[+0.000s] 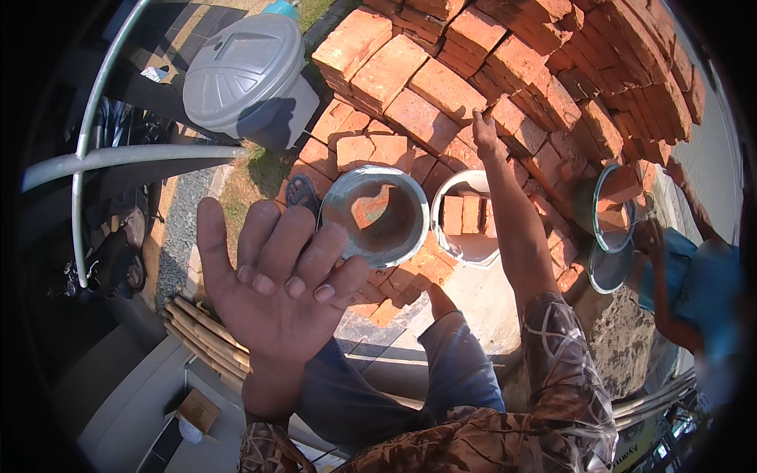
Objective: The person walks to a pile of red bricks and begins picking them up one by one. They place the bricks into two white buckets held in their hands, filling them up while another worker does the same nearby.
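Note:
My left hand [284, 295] is raised close to the camera, palm facing me, thumb out and fingers bent, holding nothing. My right arm reaches forward, and my right hand [486, 135] touches the end of a red clay brick [447, 88] on the stepped brick stack; whether the fingers grip it is unclear. Below the hands stands a round bucket [423, 222] with a mortar-crusted rim and a sunlit orange-red patch inside. Beside it, partly behind my right forearm, a pale bucket [436, 220] contains several bricks [471, 214].
Tall brick stacks [639, 65] rise ahead and to the right. A person in blue [704, 284] is beside a tilted bucket [598, 207] with bricks inside. On the left are a grey lidded bin [245, 71], metal pipes [159, 156] and bamboo poles [207, 337]. Loose bricks [387, 313] lie near my feet.

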`<state>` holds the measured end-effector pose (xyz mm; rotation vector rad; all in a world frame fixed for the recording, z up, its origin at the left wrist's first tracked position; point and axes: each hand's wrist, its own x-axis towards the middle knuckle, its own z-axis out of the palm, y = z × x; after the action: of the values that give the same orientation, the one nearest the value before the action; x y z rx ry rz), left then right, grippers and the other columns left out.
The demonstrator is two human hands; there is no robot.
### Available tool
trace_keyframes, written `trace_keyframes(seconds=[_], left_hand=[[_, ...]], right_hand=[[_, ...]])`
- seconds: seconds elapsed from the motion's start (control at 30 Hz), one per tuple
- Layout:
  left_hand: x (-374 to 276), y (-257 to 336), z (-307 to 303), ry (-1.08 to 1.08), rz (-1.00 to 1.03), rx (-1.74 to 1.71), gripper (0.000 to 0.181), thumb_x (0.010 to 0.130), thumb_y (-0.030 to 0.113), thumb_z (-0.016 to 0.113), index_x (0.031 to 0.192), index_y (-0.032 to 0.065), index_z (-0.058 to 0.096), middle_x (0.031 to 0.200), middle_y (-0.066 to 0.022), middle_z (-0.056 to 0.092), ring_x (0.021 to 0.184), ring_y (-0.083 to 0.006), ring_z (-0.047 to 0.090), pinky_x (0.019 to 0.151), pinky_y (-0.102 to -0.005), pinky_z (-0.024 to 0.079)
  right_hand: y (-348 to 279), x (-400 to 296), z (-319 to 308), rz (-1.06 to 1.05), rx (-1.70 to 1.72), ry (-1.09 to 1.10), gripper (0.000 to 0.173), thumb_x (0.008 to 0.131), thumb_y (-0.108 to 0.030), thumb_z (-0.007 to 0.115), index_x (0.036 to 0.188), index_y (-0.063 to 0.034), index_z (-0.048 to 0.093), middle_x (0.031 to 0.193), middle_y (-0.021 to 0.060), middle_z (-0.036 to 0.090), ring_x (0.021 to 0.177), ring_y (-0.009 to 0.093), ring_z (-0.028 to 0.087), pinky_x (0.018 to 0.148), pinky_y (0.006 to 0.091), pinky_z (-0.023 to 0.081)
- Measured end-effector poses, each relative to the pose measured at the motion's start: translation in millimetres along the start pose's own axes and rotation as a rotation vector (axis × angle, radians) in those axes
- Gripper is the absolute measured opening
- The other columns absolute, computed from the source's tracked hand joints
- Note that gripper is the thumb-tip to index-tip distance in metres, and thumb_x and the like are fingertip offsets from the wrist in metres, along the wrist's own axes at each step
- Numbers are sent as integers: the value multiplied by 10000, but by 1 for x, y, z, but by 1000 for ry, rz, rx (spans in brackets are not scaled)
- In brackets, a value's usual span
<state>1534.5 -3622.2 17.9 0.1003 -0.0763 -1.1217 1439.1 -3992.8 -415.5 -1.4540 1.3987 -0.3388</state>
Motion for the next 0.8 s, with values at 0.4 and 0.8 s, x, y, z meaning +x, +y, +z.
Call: trace_keyframes(seconds=[0.4, 0.8], left_hand=[[0, 55, -96, 717, 281, 45, 327, 949, 358, 461, 769, 86, 457, 736, -27, 442, 712, -170, 419, 684, -322, 375], [10, 74, -127, 762, 351, 122, 329, 937, 367, 475, 782, 77, 483, 756, -44, 487, 703, -179, 468, 679, -337, 420]], right_hand=[[-61, -67, 99, 205, 337, 146, 669, 795, -495, 603, 1123, 76, 485, 1071, 225, 576, 981, 305, 559, 832, 408, 430], [-102, -129, 27, 40, 432, -80, 320, 784, -150, 733, 1012, -41, 535, 961, 66, 630, 861, 158, 612, 746, 281, 496]])
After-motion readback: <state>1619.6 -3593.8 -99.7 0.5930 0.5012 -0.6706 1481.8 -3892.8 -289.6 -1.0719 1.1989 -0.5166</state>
